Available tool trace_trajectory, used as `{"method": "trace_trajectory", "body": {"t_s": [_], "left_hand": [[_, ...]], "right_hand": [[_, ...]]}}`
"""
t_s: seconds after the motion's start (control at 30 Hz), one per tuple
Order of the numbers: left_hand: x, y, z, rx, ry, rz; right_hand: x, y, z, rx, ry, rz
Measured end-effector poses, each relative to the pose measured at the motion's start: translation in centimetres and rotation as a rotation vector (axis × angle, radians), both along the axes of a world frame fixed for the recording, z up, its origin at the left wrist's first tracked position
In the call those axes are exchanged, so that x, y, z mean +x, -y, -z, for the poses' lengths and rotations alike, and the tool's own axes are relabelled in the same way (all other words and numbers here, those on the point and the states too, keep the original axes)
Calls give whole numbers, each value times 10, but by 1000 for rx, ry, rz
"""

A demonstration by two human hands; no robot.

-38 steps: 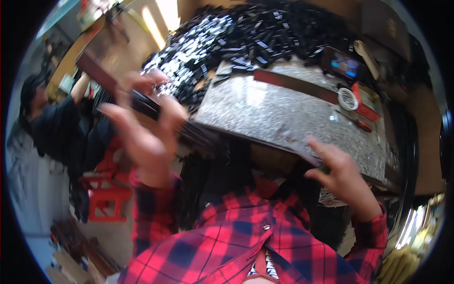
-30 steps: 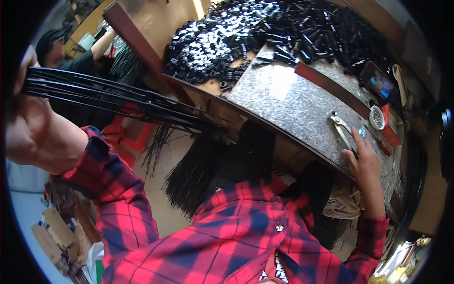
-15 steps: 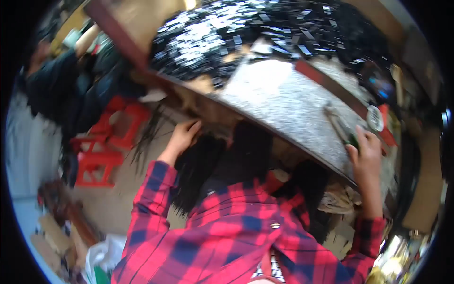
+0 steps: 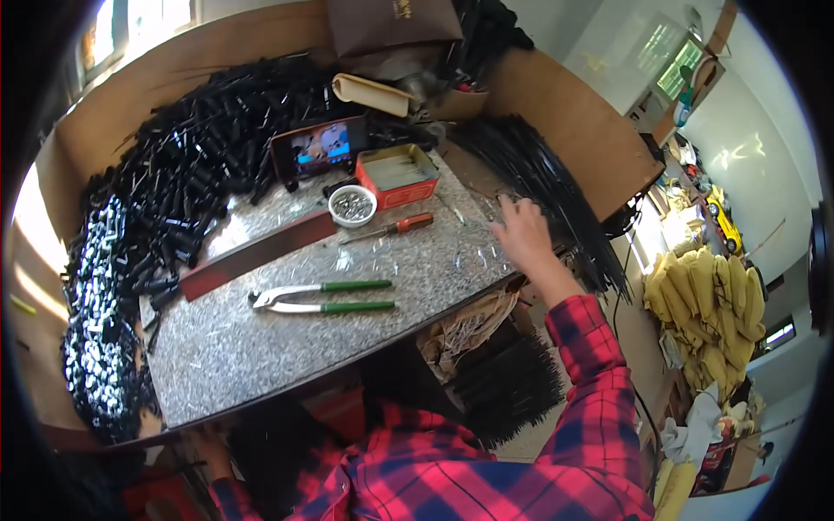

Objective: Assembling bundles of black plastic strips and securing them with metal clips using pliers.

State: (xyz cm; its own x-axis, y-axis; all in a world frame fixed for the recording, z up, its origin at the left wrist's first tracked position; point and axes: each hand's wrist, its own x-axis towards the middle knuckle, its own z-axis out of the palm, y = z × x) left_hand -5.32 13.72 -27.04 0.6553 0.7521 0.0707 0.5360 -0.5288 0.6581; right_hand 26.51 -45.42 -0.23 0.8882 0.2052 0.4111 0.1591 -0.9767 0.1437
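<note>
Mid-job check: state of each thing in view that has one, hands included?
Right hand: fingers loosely bent, grip unclear
Left hand: in shadow, grip unclear
Pliers: lying flat, handles apart
Phone: propped up, screen lit
Red tin: open on top
White bowl: uncovered, holding small metal pieces
Screwdriver: lying flat

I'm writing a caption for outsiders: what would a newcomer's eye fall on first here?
Probably the big heap of glossy black pieces along the back and left of the speckled worktop. Next come the green-handled pliers lying near its middle, and the phone with a lit screen propped farther back, left of an open red tin.
</note>
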Motion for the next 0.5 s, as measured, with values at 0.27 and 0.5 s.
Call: {"method": "trace_trajectory", "body": {"t_s": [0.27,0.5], "left_hand": [[48,74,-34,-194,223,170],[63,175,-70,-1,-15,554]], "right_hand": [[61,87,13,-60,-103,382],[80,86,17,31,2,415]]}}
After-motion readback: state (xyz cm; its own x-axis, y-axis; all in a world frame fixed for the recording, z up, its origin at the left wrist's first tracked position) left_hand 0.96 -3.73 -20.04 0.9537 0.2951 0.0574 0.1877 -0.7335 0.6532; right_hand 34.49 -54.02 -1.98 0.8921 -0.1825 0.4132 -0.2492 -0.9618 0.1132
